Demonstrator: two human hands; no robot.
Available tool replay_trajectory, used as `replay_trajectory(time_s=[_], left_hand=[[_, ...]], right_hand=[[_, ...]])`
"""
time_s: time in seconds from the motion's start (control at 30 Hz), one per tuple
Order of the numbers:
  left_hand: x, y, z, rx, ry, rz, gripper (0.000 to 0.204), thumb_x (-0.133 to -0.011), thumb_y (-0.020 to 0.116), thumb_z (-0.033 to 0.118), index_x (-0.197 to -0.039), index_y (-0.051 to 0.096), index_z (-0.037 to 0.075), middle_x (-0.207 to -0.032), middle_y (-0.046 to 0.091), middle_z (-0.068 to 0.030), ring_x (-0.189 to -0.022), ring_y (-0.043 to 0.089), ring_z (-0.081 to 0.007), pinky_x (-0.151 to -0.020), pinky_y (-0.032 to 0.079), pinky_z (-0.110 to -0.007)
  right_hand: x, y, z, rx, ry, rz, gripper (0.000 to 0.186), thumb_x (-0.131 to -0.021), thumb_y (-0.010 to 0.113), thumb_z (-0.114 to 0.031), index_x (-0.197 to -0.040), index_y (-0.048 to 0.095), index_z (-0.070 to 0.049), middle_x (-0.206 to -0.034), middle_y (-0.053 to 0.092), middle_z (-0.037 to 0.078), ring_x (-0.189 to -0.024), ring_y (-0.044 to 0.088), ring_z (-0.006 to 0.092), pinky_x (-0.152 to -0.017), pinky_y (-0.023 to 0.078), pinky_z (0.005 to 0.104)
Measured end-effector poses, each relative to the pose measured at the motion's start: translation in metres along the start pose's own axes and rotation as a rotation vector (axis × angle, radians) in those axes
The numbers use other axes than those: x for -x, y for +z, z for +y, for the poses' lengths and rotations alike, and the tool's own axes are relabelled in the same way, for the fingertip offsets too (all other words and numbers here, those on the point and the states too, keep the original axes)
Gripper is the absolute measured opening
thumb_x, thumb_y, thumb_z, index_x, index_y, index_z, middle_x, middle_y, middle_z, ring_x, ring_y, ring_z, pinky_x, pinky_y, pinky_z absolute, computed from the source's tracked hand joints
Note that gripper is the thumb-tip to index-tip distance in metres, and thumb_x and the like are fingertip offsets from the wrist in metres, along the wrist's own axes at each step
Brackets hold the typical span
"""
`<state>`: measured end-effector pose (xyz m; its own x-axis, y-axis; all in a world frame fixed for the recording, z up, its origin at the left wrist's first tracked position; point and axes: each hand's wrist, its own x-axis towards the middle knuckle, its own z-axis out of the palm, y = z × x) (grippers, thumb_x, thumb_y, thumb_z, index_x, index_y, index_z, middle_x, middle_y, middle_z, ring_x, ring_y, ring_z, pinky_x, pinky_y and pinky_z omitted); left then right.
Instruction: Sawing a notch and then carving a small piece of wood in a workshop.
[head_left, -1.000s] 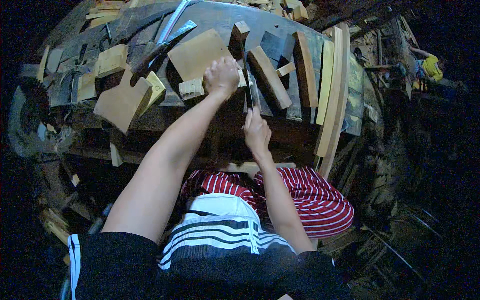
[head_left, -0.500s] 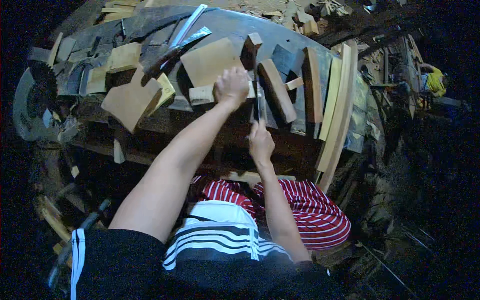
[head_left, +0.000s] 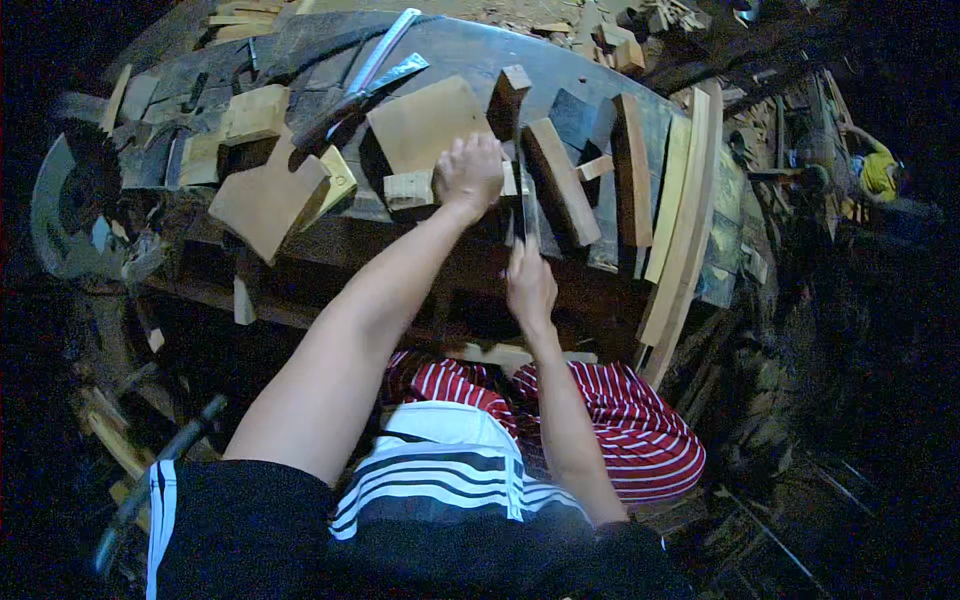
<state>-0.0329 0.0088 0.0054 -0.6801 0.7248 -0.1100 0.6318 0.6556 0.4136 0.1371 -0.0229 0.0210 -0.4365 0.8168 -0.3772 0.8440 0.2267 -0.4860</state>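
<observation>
My left hand [head_left: 470,178] is curled over a pale wooden strip [head_left: 408,188], pressing it on the bench just below a flat square board [head_left: 420,112]. My right hand [head_left: 530,282] grips the lower end of a long, thin dark-bladed tool [head_left: 519,185], which crosses beside the strip at my left hand's right; its exact kind is blurred. An upright small block [head_left: 514,80] stands at the tool's far end. Right of it lie a thick wooden bar [head_left: 560,180] and a darker bar [head_left: 630,170]. A shaped wooden piece [head_left: 260,210] lies to the left.
The dark bench [head_left: 590,70] carries a metal rule [head_left: 383,50], long pale battens [head_left: 683,230] along its right side and several offcuts. A circular saw blade [head_left: 65,200] is at the far left. A person in yellow [head_left: 878,172] is at the far right, among wood scraps.
The whole view has shifted, so the bench sits lower and further right in it. My right hand and the tool have moved slightly along the blade's line; my left hand stays on the strip.
</observation>
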Motion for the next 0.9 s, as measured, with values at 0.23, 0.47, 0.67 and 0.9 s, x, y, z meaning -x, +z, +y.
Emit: replay_trajectory(time_s=[0.23,0.47,0.67,0.9], left_hand=[[0.000,0.008,0.008,-0.027,0.045,0.090,0.030,-0.092,0.038,0.029,-0.092,0.060,0.009,-0.095,0.061,-0.0097,-0.095,0.056,-0.0282,-0.080,0.042,-0.044],[0.003,0.000,0.002,-0.058,0.053,0.064,0.028,-0.091,0.041,0.028,-0.090,0.061,0.009,-0.093,0.061,-0.0104,-0.091,0.057,-0.0280,-0.078,0.043,-0.045],[-0.006,0.014,0.006,-0.035,0.096,0.147,0.025,-0.090,0.043,0.027,-0.088,0.060,0.009,-0.091,0.061,-0.0103,-0.090,0.058,-0.0280,-0.076,0.044,-0.044],[0.005,0.006,-0.003,-0.071,0.118,0.169,0.024,-0.090,0.044,0.029,-0.089,0.059,0.010,-0.089,0.060,-0.0087,-0.088,0.058,-0.0272,-0.074,0.045,-0.044]], right_hand=[[-0.021,-0.006,-0.011,-0.005,-0.026,0.074,0.030,-0.095,0.036,-0.033,-0.096,0.049,-0.006,-0.072,0.060,0.027,-0.071,0.058,0.0464,-0.061,0.043,0.0565],[0.010,-0.011,-0.001,0.035,-0.010,0.010,0.028,-0.095,0.036,-0.032,-0.098,0.047,-0.007,-0.072,0.060,0.026,-0.071,0.059,0.0454,-0.063,0.044,0.0567],[-0.040,-0.017,-0.020,0.021,-0.073,0.062,0.029,-0.096,0.035,-0.032,-0.098,0.048,-0.006,-0.074,0.060,0.027,-0.073,0.058,0.0462,-0.064,0.044,0.0565],[0.033,-0.009,-0.004,0.042,0.047,-0.046,0.031,-0.095,0.036,-0.034,-0.101,0.049,-0.007,-0.073,0.060,0.027,-0.072,0.058,0.0464,-0.064,0.044,0.0566]])
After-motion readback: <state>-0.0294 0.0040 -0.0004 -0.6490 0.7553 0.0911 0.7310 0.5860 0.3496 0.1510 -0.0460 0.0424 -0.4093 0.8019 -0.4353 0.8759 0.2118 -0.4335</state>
